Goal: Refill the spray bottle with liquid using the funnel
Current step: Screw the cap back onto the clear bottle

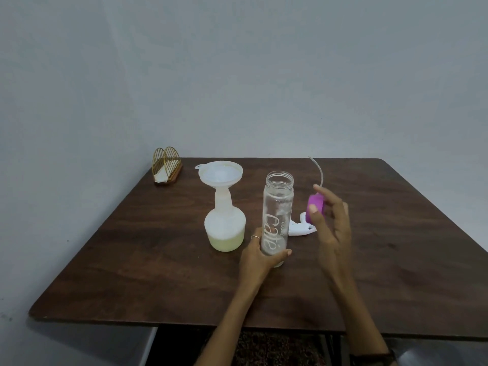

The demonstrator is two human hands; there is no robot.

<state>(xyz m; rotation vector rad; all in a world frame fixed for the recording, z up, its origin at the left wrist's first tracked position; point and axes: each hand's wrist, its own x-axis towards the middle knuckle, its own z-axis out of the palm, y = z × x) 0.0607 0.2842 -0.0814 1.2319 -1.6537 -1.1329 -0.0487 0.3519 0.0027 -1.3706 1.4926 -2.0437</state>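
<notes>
Only 1 cam, on my head, looking fwd and down across the table toward the wall. Wide angle, edges bend. Near range: both my forearms come up from the bottom edge, hands mid-frame. Table's near edge is low in view, far edge about halfway up; wall fills the top half.

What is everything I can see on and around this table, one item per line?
Dark brown wooden table: one, fills the lower view.
Gold wire napkin holder: one, far left corner.
Translucent white plastic spray bottle: one, pale yellow liquid at bottom, centre.
White plastic funnel: one, seated in that bottle's neck.
Clear glass bottle with white lettering: one, open, looks empty, upright.
Purple cap: one, in the right hand.
White spray trigger head with thin tube: one, lying behind the glass bottle.
Left hand: grips the glass bottle's base.
Right hand: holds the cap.
</notes>
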